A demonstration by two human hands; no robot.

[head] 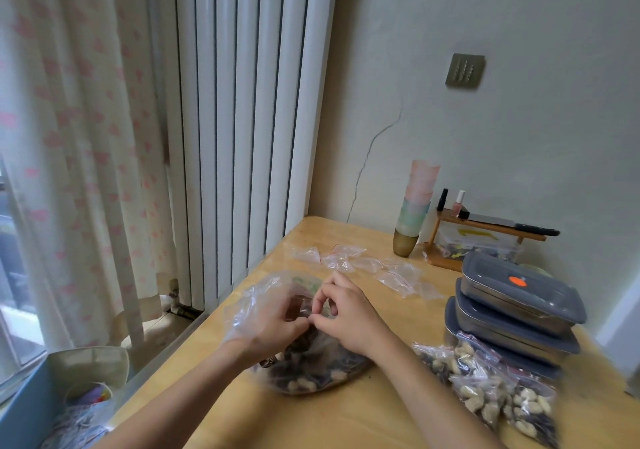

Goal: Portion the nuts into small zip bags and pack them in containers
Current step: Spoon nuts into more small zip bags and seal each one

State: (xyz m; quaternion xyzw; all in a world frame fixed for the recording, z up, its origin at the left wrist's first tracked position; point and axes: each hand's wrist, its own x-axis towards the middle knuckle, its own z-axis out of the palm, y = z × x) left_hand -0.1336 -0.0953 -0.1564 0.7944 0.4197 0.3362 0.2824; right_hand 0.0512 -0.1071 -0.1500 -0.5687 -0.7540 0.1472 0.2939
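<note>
L hand (273,320), gloved, and R hand (346,317) pinch a small zip bag (308,310). Both grips closed on it, above nut bag (311,369). Filled bags (491,386) right of nut bag.

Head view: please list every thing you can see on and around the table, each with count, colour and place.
table: one, light wood, beside the radiator.
large nut bag: one, clear, centre.
filled zip bags: several, clear with red seals, right front.
empty zip bags: several, clear, behind the hands.
containers: three stacked, grey lids, right.
cups: one stack, pink and green, at the wall.
rack: one, wooden, holding two small bottles.
radiator: one, white, left.
curtain: one, cream with pink.
left hand: clear glove, grip on a small bag.
right hand: bare, pinching it.
</note>
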